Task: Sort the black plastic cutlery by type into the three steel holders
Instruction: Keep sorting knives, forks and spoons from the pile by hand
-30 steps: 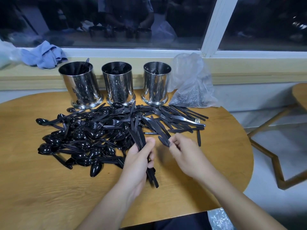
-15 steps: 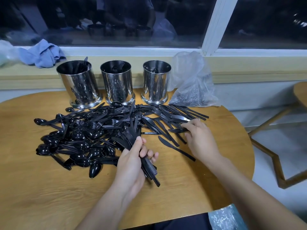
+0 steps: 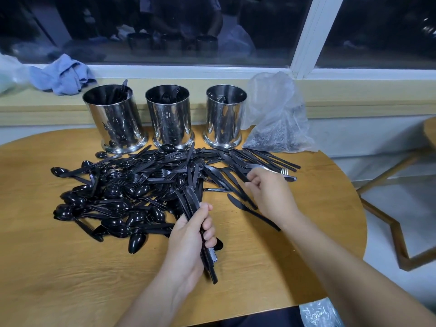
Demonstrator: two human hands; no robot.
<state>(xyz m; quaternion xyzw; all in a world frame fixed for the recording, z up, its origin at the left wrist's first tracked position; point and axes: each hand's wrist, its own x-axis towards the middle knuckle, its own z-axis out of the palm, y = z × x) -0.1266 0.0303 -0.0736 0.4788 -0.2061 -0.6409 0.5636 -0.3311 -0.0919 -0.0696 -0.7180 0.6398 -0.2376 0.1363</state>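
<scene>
Head view: a rounded wooden desk point(image 3: 59, 274) stands against a window ledge. A wide pile of black plastic cutlery point(image 3: 141, 185) covers its middle, spoons mostly to the left, knives fanned toward the right. Three steel holders stand in a row at the desk's far edge: the left holder point(image 3: 115, 119), the middle holder point(image 3: 169, 116) and the right holder point(image 3: 224, 116), each with a few dark pieces inside. A clear plastic bag point(image 3: 278, 114) sits just beside the right holder. A blue cloth point(image 3: 62, 75) lies on the ledge. The left hand point(image 3: 188, 241) grips a bundle of knives point(image 3: 195, 208), fingers curled around it, near the pile's front. The right hand point(image 3: 269, 192) pinches one knife point(image 3: 243, 174) at the pile's right side. A loose knife point(image 3: 247, 210) lies between the hands.
</scene>
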